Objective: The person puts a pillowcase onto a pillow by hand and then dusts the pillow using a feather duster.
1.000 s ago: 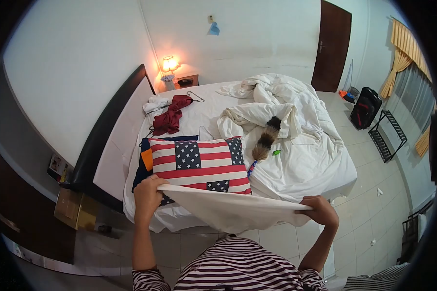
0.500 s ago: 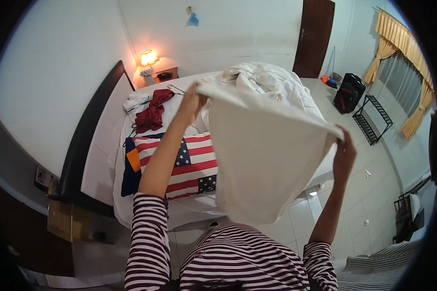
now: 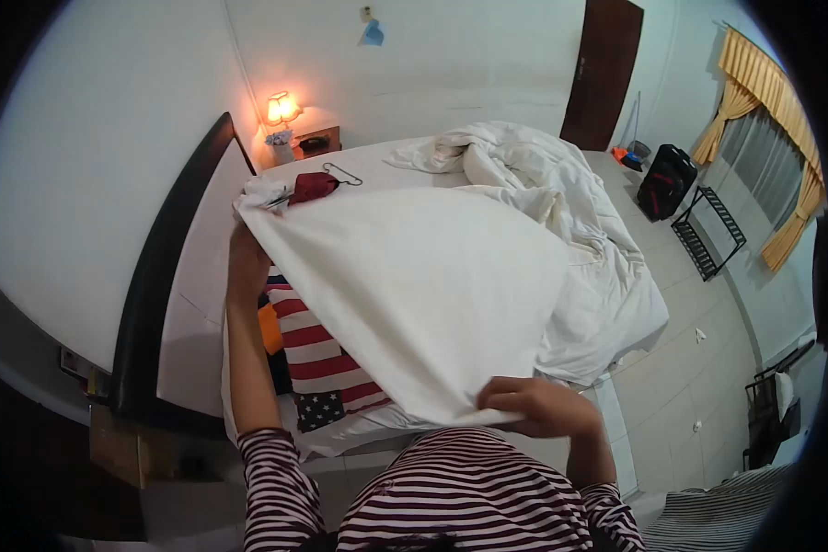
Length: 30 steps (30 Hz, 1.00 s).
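Note:
A white cloth [image 3: 423, 276] is stretched out between my two hands, over the bed. My left hand [image 3: 248, 244] grips one corner near the headboard side, its fingers partly hidden by the cloth. Close to my body, my right hand [image 3: 534, 405] is closed on the near edge. Under the cloth lies a pillow with a red, white and blue flag pattern [image 3: 317, 359], only partly visible, with an orange item [image 3: 270, 329] beside it. Part of a dark red garment [image 3: 315, 186] and a hanger [image 3: 345, 175] show past the far edge.
A rumpled white blanket [image 3: 607, 276] covers the bed's right side. The dark headboard [image 3: 147, 276] is at left, a lit lamp [image 3: 283, 109] behind. Right of the bed stand a black suitcase [image 3: 668, 182] and a black rack [image 3: 708, 235].
The cloth was lifted and spread, and now covers much of the pillow and the bed's middle. My left hand has moved left toward the headboard; my right hand has come down and inward.

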Tool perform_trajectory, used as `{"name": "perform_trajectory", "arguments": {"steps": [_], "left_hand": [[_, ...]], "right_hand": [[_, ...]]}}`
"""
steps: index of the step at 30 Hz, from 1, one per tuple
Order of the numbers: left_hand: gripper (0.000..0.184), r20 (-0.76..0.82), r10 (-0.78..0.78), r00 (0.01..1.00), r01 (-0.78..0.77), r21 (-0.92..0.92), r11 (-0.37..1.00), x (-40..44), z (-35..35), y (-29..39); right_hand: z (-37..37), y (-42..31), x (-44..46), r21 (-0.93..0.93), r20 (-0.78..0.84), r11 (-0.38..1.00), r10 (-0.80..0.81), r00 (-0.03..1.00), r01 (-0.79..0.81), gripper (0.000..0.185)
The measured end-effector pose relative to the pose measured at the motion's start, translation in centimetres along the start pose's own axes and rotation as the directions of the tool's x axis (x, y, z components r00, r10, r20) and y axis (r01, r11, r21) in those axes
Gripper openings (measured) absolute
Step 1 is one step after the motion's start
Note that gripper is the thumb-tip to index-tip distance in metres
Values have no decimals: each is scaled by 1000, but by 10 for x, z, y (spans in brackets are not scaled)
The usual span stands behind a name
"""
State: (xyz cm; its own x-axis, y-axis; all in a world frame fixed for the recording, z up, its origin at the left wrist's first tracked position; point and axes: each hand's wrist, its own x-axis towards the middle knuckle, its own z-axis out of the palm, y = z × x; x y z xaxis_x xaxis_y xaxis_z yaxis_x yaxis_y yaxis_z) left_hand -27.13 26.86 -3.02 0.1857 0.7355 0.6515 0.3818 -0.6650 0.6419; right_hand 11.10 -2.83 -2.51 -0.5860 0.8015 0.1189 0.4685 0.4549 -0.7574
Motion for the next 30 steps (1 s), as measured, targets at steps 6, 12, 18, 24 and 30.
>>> {"name": "perform_trajectory", "arguments": {"steps": [6, 12, 18, 24, 30], "left_hand": [[19, 125, -649, 751, 593, -560, 579, -104, -8, -116], [18, 150, -765, 626, 729, -463, 505, -154, -30, -131], [7, 41, -690, 723, 540, -656, 528, -154, -45, -120], [14, -261, -678, 687, 281, -765, 579, -182, -85, -91], [58, -500, -846, 186, 786, -442, 433, -279, -75, -166]], "right_hand": [[87, 119, 89, 198, 452, 958, 98, 887, -207, 39], [144, 169, 125, 215, 653, 901, 155, 742, -377, 43], [175, 188, 144, 265, 758, 905, 17, 652, -331, 46], [185, 201, 145, 369, 743, 869, -62, 667, -330, 49], [155, 273, 111, 731, 248, 384, 619, 745, -563, 27]]}}
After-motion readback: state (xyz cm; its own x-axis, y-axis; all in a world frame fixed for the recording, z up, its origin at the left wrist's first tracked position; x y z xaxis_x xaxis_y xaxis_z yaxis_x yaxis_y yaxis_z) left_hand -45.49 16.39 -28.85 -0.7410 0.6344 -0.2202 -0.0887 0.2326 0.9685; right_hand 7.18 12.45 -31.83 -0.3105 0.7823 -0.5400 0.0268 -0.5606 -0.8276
